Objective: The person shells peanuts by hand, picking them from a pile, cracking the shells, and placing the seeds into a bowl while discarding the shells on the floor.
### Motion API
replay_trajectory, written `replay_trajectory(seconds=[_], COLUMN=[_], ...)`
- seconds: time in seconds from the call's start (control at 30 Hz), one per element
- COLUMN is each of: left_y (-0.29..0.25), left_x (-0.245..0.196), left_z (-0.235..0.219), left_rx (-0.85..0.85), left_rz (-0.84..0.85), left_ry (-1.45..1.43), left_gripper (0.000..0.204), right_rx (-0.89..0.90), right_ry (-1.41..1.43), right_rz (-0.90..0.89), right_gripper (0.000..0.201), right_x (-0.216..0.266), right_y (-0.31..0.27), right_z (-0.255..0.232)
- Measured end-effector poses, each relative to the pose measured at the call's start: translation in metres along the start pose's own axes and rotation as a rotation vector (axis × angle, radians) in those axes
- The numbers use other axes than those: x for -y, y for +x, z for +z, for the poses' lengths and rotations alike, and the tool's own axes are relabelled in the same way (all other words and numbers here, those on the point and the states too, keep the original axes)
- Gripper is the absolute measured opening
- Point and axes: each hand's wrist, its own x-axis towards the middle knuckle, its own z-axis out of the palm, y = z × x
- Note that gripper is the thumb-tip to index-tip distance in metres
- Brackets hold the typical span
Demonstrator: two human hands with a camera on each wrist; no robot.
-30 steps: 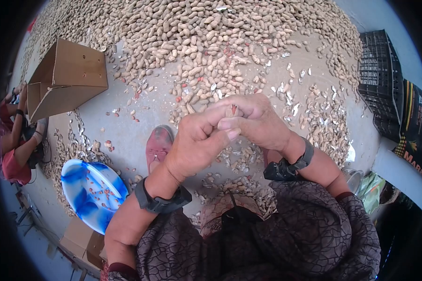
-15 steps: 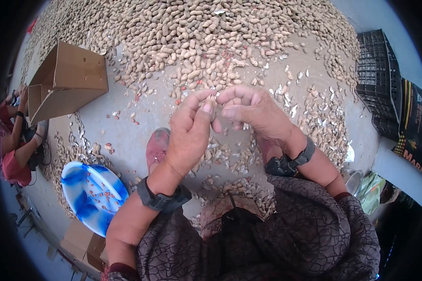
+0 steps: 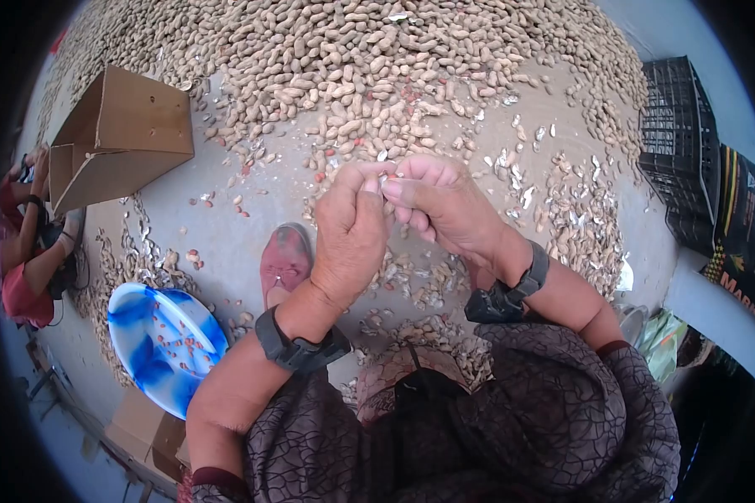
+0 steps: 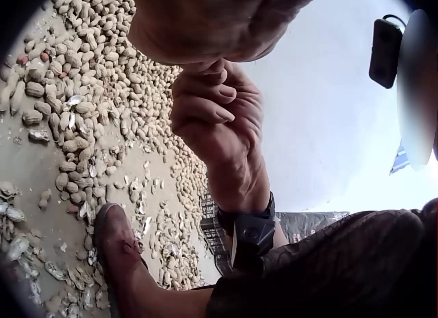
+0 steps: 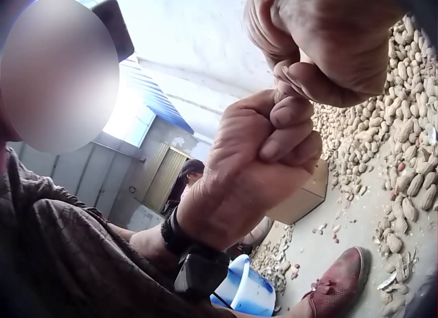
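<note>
Both hands meet over the floor in front of the body. Between thumb and fingertips my left hand [image 3: 352, 230] pinches a small peanut [image 3: 383, 178], mostly covered by the fingers. From the other side, my right hand [image 3: 449, 205] pinches at the same peanut, its thumb and forefinger touching the left fingertips. The right hand's other fingers curl loosely below. In the left wrist view the right hand [image 4: 219, 119] shows its curled fingers; in the right wrist view the left hand [image 5: 239, 160] has its fingers folded in.
A heap of unshelled peanuts [image 3: 327, 59] spreads ahead, with broken shells [image 3: 575, 210] at right. A blue-and-white basin [image 3: 143, 360] holding some kernels stands at lower left. A cardboard box [image 3: 147, 113], another person [image 3: 29, 260] and a black crate [image 3: 679, 134] flank the space.
A second ago the hands were together around an opened peanut with a reddish kernel showing. They drew slightly apart, and now the fingertips meet again a little further left.
</note>
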Motion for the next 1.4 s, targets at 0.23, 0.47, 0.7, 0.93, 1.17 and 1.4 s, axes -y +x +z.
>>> replay_trajectory(seconds=[0.23, 0.47, 0.7, 0.93, 1.17, 1.4], left_y=[-0.001, 0.003, 0.007, 0.009, 0.009, 0.010], left_x=[0.001, 0.004, 0.012, 0.018, 0.012, 0.017], left_z=[-0.006, -0.016, -0.016, -0.022, -0.025, -0.019], left_rx=[0.133, 0.310, 0.204, 0.343, 0.379, 0.365], left_rz=[-0.281, -0.400, -0.588, -0.564, -0.507, -0.421], left_ry=[-0.253, -0.380, -0.584, -0.501, -0.357, -0.226], left_gripper=[0.024, 0.023, 0.024, 0.016, 0.012, 0.022], right_rx=[-0.060, -0.050, 0.024, -0.046, -0.106, -0.077], right_ry=[-0.164, -0.180, -1.092, -0.912, -0.416, -0.748], right_rz=[-0.214, -0.278, -0.850, -0.670, -0.344, -0.450], right_gripper=[0.013, 0.009, 0.015, 0.016, 0.011, 0.009], right_x=[-0.004, -0.009, -0.006, -0.008, -0.016, -0.014], right_y=[-0.003, -0.004, -0.005, -0.007, -0.007, -0.010], right_z=[0.007, 0.004, -0.003, -0.003, -0.004, -0.003])
